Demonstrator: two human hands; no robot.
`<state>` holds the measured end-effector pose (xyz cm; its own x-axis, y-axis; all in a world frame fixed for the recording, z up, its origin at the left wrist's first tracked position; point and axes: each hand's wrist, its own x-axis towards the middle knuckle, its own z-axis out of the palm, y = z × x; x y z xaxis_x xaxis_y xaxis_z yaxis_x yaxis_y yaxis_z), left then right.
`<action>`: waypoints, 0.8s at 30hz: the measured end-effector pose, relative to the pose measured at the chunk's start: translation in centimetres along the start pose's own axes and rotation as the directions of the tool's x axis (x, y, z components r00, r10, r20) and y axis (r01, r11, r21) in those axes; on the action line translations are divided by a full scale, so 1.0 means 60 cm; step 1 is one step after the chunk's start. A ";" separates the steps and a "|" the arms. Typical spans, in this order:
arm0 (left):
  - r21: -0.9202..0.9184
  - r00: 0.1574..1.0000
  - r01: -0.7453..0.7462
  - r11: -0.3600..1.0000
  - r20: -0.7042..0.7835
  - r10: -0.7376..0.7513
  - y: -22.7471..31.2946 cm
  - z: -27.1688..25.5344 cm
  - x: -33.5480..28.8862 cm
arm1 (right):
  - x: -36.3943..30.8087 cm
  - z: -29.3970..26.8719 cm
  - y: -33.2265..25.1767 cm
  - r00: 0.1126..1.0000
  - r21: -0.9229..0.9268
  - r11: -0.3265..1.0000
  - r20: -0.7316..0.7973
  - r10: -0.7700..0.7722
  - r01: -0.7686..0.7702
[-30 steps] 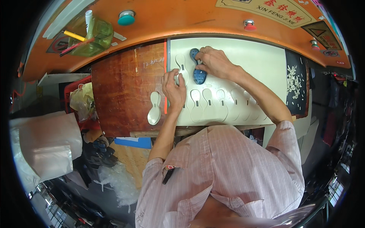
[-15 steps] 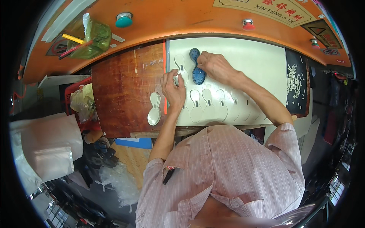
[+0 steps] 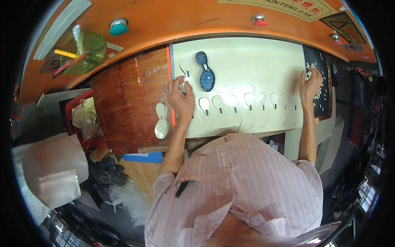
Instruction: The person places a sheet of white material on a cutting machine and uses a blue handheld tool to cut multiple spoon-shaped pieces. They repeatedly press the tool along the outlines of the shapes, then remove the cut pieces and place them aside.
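Observation:
A pale cream sheet (image 3: 255,61) lies before me with a row of sole-shaped cut outlines along its near side. My left hand (image 3: 181,99) rests on it, fingers bent and thumb apart, touching a cut sole-shaped piece (image 3: 185,67) at the left edge. Just right of that piece stands a blue sole-shaped cutting die (image 3: 207,78), with no hand on it. My right hand (image 3: 311,84) is over the sheet's right edge, beside small white scraps (image 3: 317,92) on a black surface. Its fingers are curled with a gap from the thumb; nothing held shows.
Two stacked cream soles (image 3: 162,121) lie on the brown wooden board (image 3: 123,99) at left. An orange machine beam (image 3: 185,24) with a green button (image 3: 119,27) and a red button (image 3: 259,21) spans the far side. A green holder (image 3: 88,49) carries pens.
My right hand has let go of the blue die and moved right to the scraps at the sheet's edge. My left hand stays by the same cut piece. The view has shifted slightly.

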<state>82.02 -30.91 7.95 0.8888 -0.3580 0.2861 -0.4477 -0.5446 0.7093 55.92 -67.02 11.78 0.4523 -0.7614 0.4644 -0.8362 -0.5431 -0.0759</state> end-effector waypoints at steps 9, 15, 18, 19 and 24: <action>-0.001 1.000 -0.014 1.000 0.024 0.014 0.003 -0.008 0.002 | -0.188 -0.009 -0.387 0.804 0.845 0.522 0.230 -0.548 0.114; 0.006 1.000 -0.011 1.000 0.000 0.011 -0.005 -0.002 -0.003 | -0.184 -0.027 -0.408 0.815 0.845 0.523 0.220 -0.537 0.116; -0.008 1.000 -0.017 1.000 -0.011 0.017 -0.004 0.002 0.001 | -0.189 -0.025 -0.404 0.802 0.845 0.514 0.203 -0.562 0.146; -0.015 1.000 -0.011 1.000 -0.012 0.011 -0.002 0.001 0.003 | -0.191 -0.024 -0.404 0.799 0.842 0.518 0.204 -0.566 0.152; -0.059 0.999 -0.047 0.997 0.001 0.048 0.009 -0.018 -0.002 | -0.186 -0.025 -0.404 0.801 0.847 0.518 0.223 -0.555 0.123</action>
<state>81.79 -30.31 9.01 0.8664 -0.3841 0.3190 -0.4828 -0.4811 0.7318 70.68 -44.84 9.75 0.8960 -0.3874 0.2172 -0.1148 -0.6744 -0.7293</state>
